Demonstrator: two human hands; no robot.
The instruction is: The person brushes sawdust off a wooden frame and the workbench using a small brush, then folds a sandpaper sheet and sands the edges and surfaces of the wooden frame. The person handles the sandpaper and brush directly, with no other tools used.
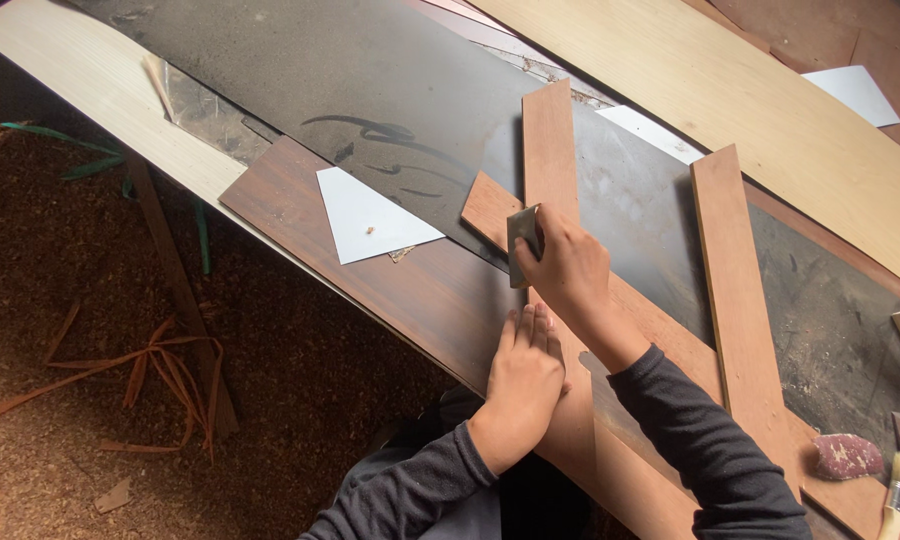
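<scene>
Gripping a small flat metal scraper [523, 243] in our closed right hand [568, 268], we hold it against a reddish wooden strip [555, 330] on the dark bench [400, 80]. Our left hand [525, 385] lies open and flat on the strip, holding nothing. We see no containers.

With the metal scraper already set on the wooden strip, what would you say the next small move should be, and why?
Probably draw the flat grey metal scraper along the reddish-brown wooden strip: the right hand holds it edge-down on the wood, while the left hand lies flat, steadying the strip.

Right hand [568, 262] grips grey block [523, 243] — sanding block, perhaps — on wood strip [550, 150].
</scene>
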